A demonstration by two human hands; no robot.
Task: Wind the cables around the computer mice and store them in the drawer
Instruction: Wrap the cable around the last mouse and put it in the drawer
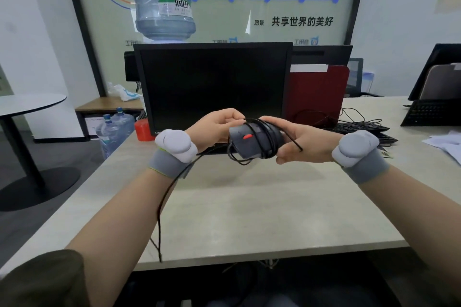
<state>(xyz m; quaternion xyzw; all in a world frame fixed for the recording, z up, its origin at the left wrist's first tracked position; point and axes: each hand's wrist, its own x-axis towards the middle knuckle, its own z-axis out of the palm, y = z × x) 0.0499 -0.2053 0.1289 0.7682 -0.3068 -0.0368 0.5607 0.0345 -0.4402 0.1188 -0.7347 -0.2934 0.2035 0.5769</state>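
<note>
Room: office, pale matte counter (249, 207), glass wall with printed graphics behind, water jug (163, 0) up top-left.
Backdrop: dark monitor (214, 87) dead ahead, red folder (316, 95) to its right, black keyboard (359, 128) with loose wires behind the hands.
Mouse (254, 139): held in the air over the counter, between both hands, not touching the surface. Dark grey rounded plastic shell, red scroll wheel facing up.
Cable (162, 202): thin black rubbery cord. Several turns already cross the mouse body; loops look loose, one sags below the shell. Long free tail runs left under the left wrist, down along the forearm and past the counter edge.
Right hand (306, 142): fingers and thumb curled round the mouse from the right, cradling it; a short cable stub pokes out over the palm. Reads as the fixed holder so the body stays steady for wrapping.
Left hand (217, 127): fingers curled at the mouse's left end, apparently pinching the cable; exact contact is hidden. Likely the feeding hand.
Wrists: grey bands with white padded pods on both.
Stage: winding partly done, lots of tail left.
Drawer: not in view.
Risk: slack loops may slip off the smooth shell.
</note>
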